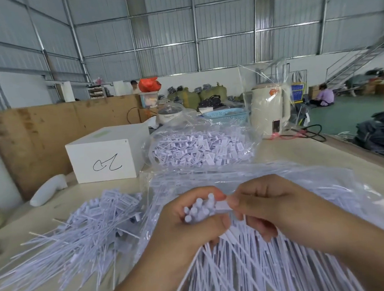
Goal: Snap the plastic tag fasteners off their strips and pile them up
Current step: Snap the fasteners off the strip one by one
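Nearest us, our left hand (191, 220) clutches a bundle of white tag fasteners (200, 209), their long tails fanning down toward us. Our right hand (270, 205) pinches one flat tag head (222, 205) at the bundle's top. Loose fasteners lie in a pile (94, 225) on the table (49, 289) to the left.

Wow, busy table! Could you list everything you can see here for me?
loose fasteners: one pile, white, table left
fastener bundle: one, white, held in both hands
bagged fasteners: one clear bag, white contents, table centre back
box: one, white, scribbled mark, behind the pile
kettle: one, cream, back right, under clear plastic
basket: one, blue, behind the bag
table: one, pale wood
left hand: grip around the bundle heads
right hand: pinching one tag
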### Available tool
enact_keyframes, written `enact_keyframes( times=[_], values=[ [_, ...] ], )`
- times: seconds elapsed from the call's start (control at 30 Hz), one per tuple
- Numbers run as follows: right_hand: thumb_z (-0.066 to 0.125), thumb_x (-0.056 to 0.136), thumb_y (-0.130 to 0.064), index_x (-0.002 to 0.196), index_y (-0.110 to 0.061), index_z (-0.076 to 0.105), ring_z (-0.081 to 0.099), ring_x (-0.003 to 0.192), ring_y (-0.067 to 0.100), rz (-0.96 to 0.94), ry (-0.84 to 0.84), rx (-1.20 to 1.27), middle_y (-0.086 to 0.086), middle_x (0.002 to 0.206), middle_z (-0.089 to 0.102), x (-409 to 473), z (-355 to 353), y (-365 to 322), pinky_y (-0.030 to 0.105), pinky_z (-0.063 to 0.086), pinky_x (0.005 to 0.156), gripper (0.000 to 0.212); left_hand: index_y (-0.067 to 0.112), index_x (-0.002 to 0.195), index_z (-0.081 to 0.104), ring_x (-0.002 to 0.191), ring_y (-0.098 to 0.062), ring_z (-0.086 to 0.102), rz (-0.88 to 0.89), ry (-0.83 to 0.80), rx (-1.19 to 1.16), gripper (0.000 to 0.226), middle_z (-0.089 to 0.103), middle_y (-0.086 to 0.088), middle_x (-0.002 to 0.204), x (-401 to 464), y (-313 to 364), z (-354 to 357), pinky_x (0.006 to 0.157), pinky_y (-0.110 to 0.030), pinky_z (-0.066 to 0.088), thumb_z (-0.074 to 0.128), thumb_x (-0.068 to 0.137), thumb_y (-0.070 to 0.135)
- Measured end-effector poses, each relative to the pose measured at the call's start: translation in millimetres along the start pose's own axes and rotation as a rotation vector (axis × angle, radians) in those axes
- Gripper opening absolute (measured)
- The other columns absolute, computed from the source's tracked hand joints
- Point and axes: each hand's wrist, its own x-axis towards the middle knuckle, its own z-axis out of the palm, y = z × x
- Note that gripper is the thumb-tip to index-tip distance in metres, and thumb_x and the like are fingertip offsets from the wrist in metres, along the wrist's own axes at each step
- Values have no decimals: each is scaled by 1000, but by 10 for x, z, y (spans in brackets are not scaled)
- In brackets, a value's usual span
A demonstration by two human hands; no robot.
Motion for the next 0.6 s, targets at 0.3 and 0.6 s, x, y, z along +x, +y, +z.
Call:
enact_keyframes(
  times=[0.3, 0.6],
  values=[
    [62, 83, -49, 58, -8, 39, 23, 38, 5, -151, 404, -112, -10, 44, 25, 8, 209, -65, 16, 21, 38, 53, 18, 77, 75, 49, -11, 54, 35, 167, -100, 26, 63, 1, 63, 32, -67, 51, 43, -19, 43, 76, 55, 5],
    [67, 79, -58, 65, -18, 49, 32, 45, 12, -176, 262, -40, -4, 53, 34, -47, -18, -49, 21, 28, 44, 46, 23, 72, 71, 53, -5, 55, 1, -44, 50, 27, 61, 7, 63, 21, -60, -84, 45, -21, 47, 80, 47, 16]
  ],
)
